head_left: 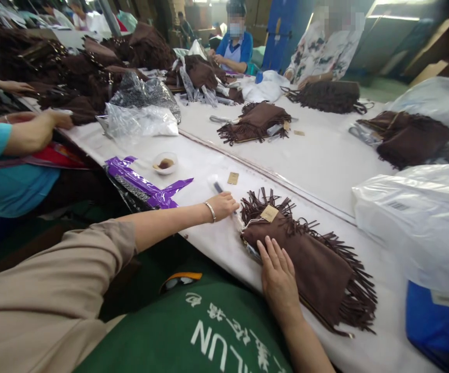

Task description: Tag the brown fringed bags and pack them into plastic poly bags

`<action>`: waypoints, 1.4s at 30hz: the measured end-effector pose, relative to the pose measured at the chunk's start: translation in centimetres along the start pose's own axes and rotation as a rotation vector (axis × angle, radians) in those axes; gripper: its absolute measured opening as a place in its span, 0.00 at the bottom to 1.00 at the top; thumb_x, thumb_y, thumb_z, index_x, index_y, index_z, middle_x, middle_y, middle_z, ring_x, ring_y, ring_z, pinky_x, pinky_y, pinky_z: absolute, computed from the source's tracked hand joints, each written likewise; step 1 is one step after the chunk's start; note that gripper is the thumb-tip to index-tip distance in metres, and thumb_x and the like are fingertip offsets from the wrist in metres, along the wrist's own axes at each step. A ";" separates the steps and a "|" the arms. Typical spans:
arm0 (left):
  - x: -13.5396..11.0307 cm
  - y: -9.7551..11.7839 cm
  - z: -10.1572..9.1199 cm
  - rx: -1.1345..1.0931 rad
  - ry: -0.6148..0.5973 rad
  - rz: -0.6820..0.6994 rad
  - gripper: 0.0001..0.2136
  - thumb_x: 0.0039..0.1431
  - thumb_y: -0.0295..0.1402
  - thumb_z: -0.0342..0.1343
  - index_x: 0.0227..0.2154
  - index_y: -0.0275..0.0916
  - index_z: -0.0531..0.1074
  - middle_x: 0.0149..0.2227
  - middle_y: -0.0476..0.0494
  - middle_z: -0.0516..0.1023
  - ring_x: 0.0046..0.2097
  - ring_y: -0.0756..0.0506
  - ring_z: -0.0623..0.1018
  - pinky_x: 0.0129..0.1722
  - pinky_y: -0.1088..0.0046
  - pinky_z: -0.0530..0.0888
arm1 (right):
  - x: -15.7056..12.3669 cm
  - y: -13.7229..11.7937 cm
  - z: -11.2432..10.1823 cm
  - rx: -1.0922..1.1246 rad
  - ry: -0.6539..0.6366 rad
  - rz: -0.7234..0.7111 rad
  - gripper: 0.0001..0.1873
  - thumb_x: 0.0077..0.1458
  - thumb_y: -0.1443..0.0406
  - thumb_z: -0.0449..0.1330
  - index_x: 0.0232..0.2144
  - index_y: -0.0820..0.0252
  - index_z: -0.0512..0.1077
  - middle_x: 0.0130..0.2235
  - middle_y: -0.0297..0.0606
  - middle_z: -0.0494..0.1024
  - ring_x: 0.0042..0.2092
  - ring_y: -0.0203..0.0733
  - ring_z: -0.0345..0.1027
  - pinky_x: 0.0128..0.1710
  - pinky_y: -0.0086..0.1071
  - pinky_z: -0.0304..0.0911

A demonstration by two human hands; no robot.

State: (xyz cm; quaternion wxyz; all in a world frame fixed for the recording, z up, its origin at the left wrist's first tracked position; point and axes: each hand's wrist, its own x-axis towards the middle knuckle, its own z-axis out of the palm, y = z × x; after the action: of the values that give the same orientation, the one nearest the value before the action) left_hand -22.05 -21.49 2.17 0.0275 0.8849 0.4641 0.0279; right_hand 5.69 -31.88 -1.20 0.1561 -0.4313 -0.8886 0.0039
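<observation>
A dark brown fringed bag [305, 259] lies flat on the white table in front of me. My right hand [280, 277] rests on its near left part with the fingers stretched out. A tan tag [269, 213] on a white string lies on top of the bag. At the bag's left end, my left hand [224, 206] is closed on a narrow strip wrapped in clear plastic [217, 185], which sticks out past the fingers. What is inside the wrap is hard to make out. Just beyond that hand lies a loose tan tag [232, 178].
A small white dish [165, 163] and purple-edged packaging [146, 186] lie to the left. Clear plastic bags [142, 111] and heaped brown bags [72, 72] stand behind. White plastic bags [418, 212] cover the right side. Co-workers sit left and across.
</observation>
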 end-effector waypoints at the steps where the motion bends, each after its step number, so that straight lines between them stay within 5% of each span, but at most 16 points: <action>1: -0.6 0.2 -0.4 -0.029 -0.045 -0.058 0.06 0.55 0.24 0.53 0.36 0.34 0.71 0.38 0.33 0.77 0.47 0.38 0.74 0.53 0.59 0.64 | 0.1 0.1 0.0 0.005 0.005 0.002 0.33 0.57 0.75 0.44 0.64 0.54 0.47 0.66 0.38 0.50 0.66 0.43 0.42 0.63 0.44 0.44; 6: -5.2 3.7 -0.9 -0.609 -0.354 -0.424 0.06 0.49 0.35 0.60 0.26 0.39 0.72 0.24 0.46 0.77 0.31 0.44 0.77 0.35 0.71 0.72 | 0.3 0.3 0.0 0.052 0.014 0.007 0.35 0.55 0.75 0.46 0.64 0.54 0.49 0.66 0.37 0.50 0.66 0.43 0.42 0.63 0.43 0.43; 10: -5.6 8.0 0.7 -1.253 -0.603 -0.582 0.15 0.55 0.43 0.55 0.22 0.37 0.70 0.22 0.46 0.77 0.25 0.47 0.77 0.24 0.74 0.73 | 0.6 0.6 -0.1 0.124 -0.025 0.020 0.32 0.56 0.74 0.46 0.63 0.55 0.52 0.66 0.38 0.50 0.66 0.42 0.40 0.64 0.44 0.41; 13: -3.9 10.9 1.9 -1.718 -0.586 -0.724 0.17 0.53 0.45 0.59 0.25 0.33 0.72 0.28 0.40 0.79 0.31 0.45 0.79 0.29 0.71 0.76 | 1.2 1.1 -0.6 0.238 -0.083 0.062 0.28 0.59 0.70 0.45 0.62 0.57 0.54 0.65 0.39 0.52 0.66 0.42 0.41 0.63 0.45 0.43; 16: -2.5 13.4 2.8 -1.900 -0.394 -0.876 0.18 0.52 0.46 0.61 0.30 0.32 0.73 0.29 0.39 0.80 0.32 0.44 0.80 0.31 0.69 0.77 | 1.9 1.5 -1.4 0.325 -0.168 0.107 0.25 0.62 0.61 0.45 0.61 0.58 0.56 0.64 0.43 0.55 0.65 0.45 0.45 0.61 0.47 0.48; 19: -2.7 14.3 3.0 -1.880 -0.340 -0.857 0.20 0.54 0.50 0.58 0.32 0.34 0.74 0.29 0.40 0.80 0.32 0.44 0.80 0.31 0.70 0.77 | 1.9 1.0 -2.0 0.247 -0.214 0.062 0.32 0.58 0.57 0.51 0.62 0.61 0.54 0.64 0.47 0.54 0.65 0.51 0.44 0.60 0.50 0.49; 22: -3.5 12.9 1.8 -1.623 -0.561 -0.727 0.23 0.55 0.52 0.55 0.27 0.33 0.74 0.26 0.40 0.79 0.28 0.45 0.79 0.28 0.71 0.75 | 1.0 -0.2 -1.5 0.116 -0.158 0.029 0.37 0.52 0.63 0.55 0.62 0.62 0.52 0.66 0.48 0.47 0.66 0.55 0.39 0.61 0.52 0.45; 24: -3.5 11.2 0.3 -1.379 -0.581 -0.674 0.24 0.57 0.52 0.52 0.23 0.33 0.72 0.22 0.41 0.77 0.25 0.46 0.77 0.26 0.71 0.73 | 0.4 -1.0 -0.6 0.062 -0.059 0.043 0.37 0.50 0.68 0.54 0.63 0.62 0.51 0.67 0.46 0.45 0.67 0.56 0.37 0.62 0.52 0.42; 30: 2.7 6.8 -1.9 -0.580 0.031 -0.494 0.16 0.58 0.46 0.53 0.28 0.38 0.75 0.27 0.45 0.77 0.31 0.46 0.76 0.34 0.73 0.69 | -0.3 -1.5 1.3 0.007 0.082 0.074 0.38 0.51 0.73 0.51 0.64 0.59 0.48 0.67 0.43 0.45 0.67 0.54 0.36 0.63 0.52 0.41; 35: 9.5 5.7 0.9 -0.562 0.094 -0.511 0.16 0.48 0.44 0.63 0.21 0.36 0.72 0.25 0.42 0.75 0.31 0.43 0.74 0.34 0.71 0.69 | -0.1 -1.1 0.5 0.006 0.021 0.079 0.38 0.51 0.75 0.49 0.64 0.58 0.49 0.67 0.41 0.46 0.67 0.51 0.36 0.63 0.49 0.43; 38: 9.6 4.5 1.7 -0.633 0.178 -0.528 0.11 0.48 0.39 0.64 0.23 0.36 0.73 0.26 0.44 0.76 0.32 0.45 0.75 0.35 0.72 0.69 | 0.0 -1.1 0.2 0.015 0.003 0.089 0.37 0.52 0.75 0.49 0.64 0.58 0.49 0.67 0.41 0.46 0.67 0.49 0.36 0.63 0.48 0.43; 42: 5.0 1.9 1.0 -0.711 0.315 -0.616 0.10 0.57 0.37 0.55 0.33 0.35 0.74 0.33 0.44 0.78 0.35 0.47 0.76 0.36 0.75 0.71 | 0.1 -1.0 0.0 0.037 -0.013 0.085 0.37 0.52 0.75 0.49 0.64 0.58 0.50 0.67 0.41 0.46 0.67 0.49 0.36 0.63 0.49 0.43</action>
State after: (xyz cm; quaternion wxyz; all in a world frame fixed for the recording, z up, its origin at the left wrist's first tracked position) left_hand -17.60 -18.46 1.42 0.2638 0.6276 0.6643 0.3085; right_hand 4.91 -32.43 -1.03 0.1578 -0.4655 -0.8704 0.0299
